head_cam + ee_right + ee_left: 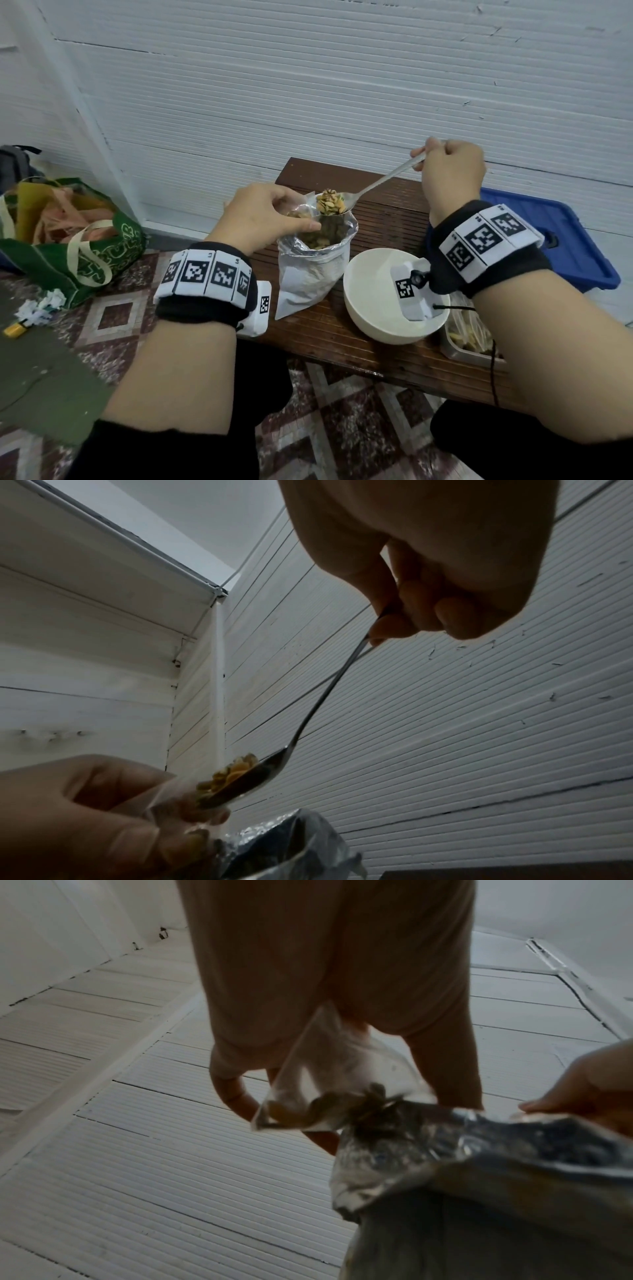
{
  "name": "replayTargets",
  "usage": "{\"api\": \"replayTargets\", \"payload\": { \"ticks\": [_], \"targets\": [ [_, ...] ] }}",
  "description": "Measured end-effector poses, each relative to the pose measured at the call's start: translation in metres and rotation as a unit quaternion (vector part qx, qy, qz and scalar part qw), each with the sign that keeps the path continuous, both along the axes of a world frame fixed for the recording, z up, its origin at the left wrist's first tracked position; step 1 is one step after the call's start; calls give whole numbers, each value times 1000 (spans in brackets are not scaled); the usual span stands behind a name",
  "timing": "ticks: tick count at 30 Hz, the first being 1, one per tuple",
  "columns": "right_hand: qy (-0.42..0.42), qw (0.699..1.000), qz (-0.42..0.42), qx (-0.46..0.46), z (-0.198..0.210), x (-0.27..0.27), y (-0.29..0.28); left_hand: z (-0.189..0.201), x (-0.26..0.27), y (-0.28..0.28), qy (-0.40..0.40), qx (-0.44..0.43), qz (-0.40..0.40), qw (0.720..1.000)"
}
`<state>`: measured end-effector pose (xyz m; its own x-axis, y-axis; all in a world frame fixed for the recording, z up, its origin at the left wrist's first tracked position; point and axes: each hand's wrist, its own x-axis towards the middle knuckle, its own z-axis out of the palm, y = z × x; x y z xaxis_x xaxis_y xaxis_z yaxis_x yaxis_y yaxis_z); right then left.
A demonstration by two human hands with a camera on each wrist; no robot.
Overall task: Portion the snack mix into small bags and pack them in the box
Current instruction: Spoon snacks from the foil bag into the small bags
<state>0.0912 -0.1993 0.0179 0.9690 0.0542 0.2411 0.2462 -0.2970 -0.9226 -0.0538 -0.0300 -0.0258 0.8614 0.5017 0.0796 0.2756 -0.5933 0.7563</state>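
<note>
A silver foil bag of snack mix [310, 274] stands open on the brown wooden table [387, 216]. Just above its mouth, my left hand [274, 212] pinches a small clear bag [329, 1069] that has a few pieces at the bottom. My right hand [445, 168] grips the handle of a metal spoon [376, 185]. The spoon is heaped with snack mix [329, 202] and hovers at the small bag's opening, over the foil bag [479, 1150]. In the right wrist view the loaded spoon [318, 704] touches the clear bag [164, 802] beside my left hand [85, 818].
A white bowl [366, 315] sits on the table right of the foil bag. A metal tray [469, 347] with pale food stands at the table's right front. A blue plastic box [548, 233] lies beyond it. A green tote [85, 246] sits on the floor at the left.
</note>
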Motion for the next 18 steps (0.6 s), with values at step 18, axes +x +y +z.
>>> {"api": "replayTargets", "payload": {
  "ticks": [18],
  "targets": [
    [-130, 982, 136, 26, 3, -22, 21, -5, 10, -7, -29, -29, 24, 999]
  ]
}}
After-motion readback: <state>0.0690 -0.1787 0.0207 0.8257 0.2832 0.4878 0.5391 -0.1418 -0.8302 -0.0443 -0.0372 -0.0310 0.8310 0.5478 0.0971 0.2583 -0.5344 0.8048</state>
